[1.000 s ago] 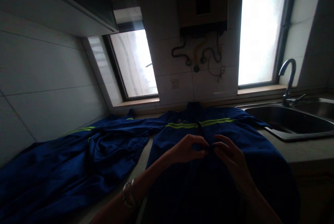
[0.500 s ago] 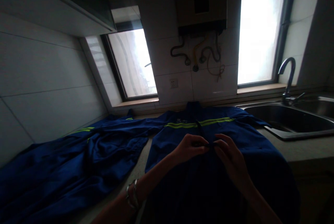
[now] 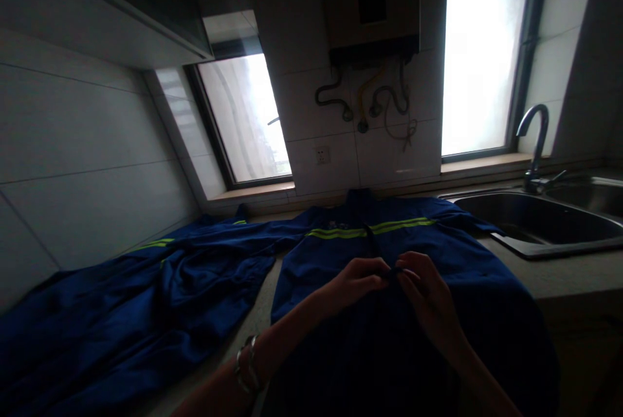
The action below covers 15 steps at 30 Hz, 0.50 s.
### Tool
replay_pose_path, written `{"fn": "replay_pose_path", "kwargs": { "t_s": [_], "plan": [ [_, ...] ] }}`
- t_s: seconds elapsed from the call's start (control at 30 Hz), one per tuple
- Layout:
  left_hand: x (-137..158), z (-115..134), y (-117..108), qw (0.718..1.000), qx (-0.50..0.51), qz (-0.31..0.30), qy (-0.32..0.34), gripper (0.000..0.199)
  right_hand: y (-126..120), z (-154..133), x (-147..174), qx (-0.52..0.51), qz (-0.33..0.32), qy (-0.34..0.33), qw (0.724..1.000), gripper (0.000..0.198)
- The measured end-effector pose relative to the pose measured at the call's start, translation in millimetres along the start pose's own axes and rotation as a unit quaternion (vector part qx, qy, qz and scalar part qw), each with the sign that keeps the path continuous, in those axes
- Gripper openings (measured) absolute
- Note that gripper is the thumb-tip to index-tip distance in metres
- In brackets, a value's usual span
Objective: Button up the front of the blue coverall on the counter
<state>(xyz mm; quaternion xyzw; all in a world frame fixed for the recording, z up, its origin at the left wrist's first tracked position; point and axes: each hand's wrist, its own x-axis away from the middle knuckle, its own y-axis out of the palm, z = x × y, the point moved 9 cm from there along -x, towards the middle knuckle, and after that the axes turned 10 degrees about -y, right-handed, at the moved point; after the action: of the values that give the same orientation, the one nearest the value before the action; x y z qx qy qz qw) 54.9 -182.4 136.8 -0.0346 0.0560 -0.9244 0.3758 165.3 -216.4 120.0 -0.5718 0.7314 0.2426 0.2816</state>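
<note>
A dark blue jacket (image 3: 311, 281) with yellow-green chest stripes lies spread over the counter, collar toward the wall, its lower part hanging over the front edge. My left hand (image 3: 363, 279) is closed in a pinch on the jacket's front edge at the middle. Close against it, my right hand (image 3: 426, 287) pinches the same front edge from the other side. The small bit of cloth between the fingertips is dark, and whether a button or fastener is there cannot be made out.
More blue clothing (image 3: 195, 300) with yellow-green stripes lies crumpled on the counter to the left. A steel sink (image 3: 530, 250) with a tap (image 3: 538, 138) is at the right. A water heater (image 3: 372, 8) hangs on the wall between two windows, above a socket (image 3: 322, 155).
Both hands stay at the jacket's front edge, with the fingers shifting slightly and the fingertips drawing closer together. The view has moved a little; the jacket lies as before.
</note>
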Motion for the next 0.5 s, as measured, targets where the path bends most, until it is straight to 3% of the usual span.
{"fn": "replay_pose_path", "kwargs": {
  "t_s": [0.2,0.33,0.4,0.5],
  "plan": [
    [3.4,-6.8,6.2,0.999,0.006,-0.039,-0.035,0.024,2.7,5.8,4.5,-0.027,-0.063,0.057,0.996,0.028],
    [6.8,-1.0,5.7,0.993,-0.066,-0.094,-0.03,0.029,8.4,-7.4,24.9,-0.074,-0.247,0.092,0.962,0.024],
    [2.0,-1.2,-17.8,0.994,-0.095,-0.051,-0.026,0.035,12.0,-14.5,44.6,-0.054,-0.346,0.085,0.933,0.025],
    [-7.9,-11.1,-76.7,0.985,-0.153,0.077,-0.033,0.038,26.5,-17.9,82.9,-0.011,-0.473,0.045,0.88,0.019]
  ]
}}
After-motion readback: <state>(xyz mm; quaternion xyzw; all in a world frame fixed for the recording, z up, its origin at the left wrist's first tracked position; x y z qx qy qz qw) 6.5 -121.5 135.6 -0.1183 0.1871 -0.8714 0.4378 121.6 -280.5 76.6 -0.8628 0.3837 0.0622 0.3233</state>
